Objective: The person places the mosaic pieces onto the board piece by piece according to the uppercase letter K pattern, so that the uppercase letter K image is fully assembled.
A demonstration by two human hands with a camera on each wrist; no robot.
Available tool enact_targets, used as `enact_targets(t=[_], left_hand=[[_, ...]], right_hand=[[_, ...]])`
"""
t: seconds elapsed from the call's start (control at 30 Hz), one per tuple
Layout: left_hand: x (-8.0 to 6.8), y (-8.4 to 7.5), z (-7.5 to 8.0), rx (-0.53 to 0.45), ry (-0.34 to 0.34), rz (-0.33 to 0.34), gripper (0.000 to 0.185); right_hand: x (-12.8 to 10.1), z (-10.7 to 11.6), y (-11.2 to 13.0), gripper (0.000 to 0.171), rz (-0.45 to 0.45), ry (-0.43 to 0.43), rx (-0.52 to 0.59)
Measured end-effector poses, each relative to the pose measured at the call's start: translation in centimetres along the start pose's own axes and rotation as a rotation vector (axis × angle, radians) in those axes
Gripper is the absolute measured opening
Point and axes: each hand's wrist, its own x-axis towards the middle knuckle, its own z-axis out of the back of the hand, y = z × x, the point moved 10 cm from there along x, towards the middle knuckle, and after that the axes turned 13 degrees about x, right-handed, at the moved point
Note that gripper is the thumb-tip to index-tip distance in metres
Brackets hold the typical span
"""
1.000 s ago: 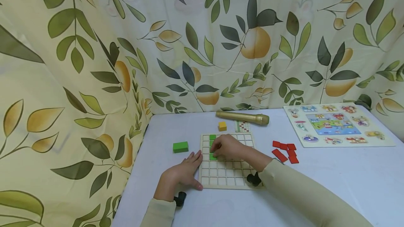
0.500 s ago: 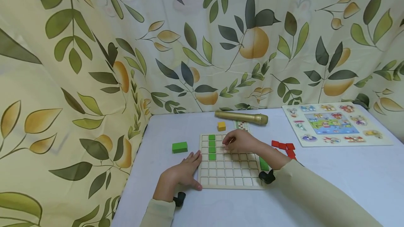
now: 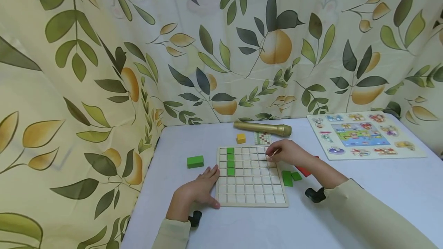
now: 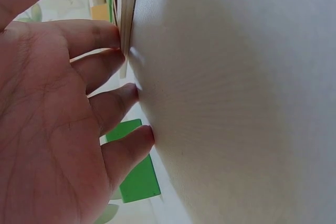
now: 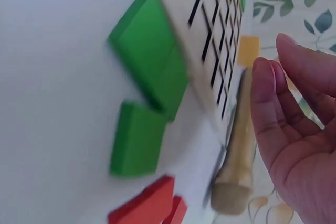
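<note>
A wooden grid board lies on the white table, with a green strip filling part of its second column. My left hand lies flat on the table, fingers straight against the board's left edge. My right hand hovers over the board's far right corner, holding nothing; its fingers are relaxed. Two green pieces lie just right of the board, below that hand. Red pieces lie beside them, partly hidden by my wrist.
A green block sits left of the board. Behind it are a yellow cube, a pattern card and a gold cylinder. An animal puzzle board lies far right. Leaf-print curtains close the back and left.
My right hand has left the green strip and moved right across the board to its far right corner, uncovering the green pieces beside the board. The left hand has stayed put.
</note>
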Motion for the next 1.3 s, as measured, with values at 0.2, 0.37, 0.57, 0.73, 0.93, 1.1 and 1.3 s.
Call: enact_targets(t=[0.2,0.37,0.57,0.73,0.93,1.1,1.3], left_hand=[[0.0,0.1,-0.1,0.004,0.001,-0.015,0.117],[0.0,0.2,0.0,0.004,0.000,-0.023,0.117],[-0.2,0.1,0.3,-0.016,0.001,-0.018,0.117],[-0.4,0.0,0.5,-0.004,-0.002,-0.031,0.116],[-0.5,-0.3,0.8,0.013,-0.013,-0.045,0.115],[-0.5,-0.4,0.7,0.015,-0.011,-0.048,0.115],[-0.5,-0.6,0.6,0.007,0.000,-0.056,0.114]], right_hand=[[-1.4,1.0,-0.8,0.022,-0.015,0.005,-0.030],[-2.0,1.4,-1.7,0.020,-0.052,0.009,-0.042],[-2.8,1.6,-2.5,0.016,-0.075,0.026,-0.073],[-3.5,1.7,-2.9,0.018,-0.087,0.045,-0.089],[-3.9,1.4,-3.1,0.018,-0.084,0.071,-0.104],[-4.2,0.8,-3.3,0.019,-0.097,0.088,-0.112],[-4.4,0.2,-3.5,0.020,-0.102,0.098,-0.148]])
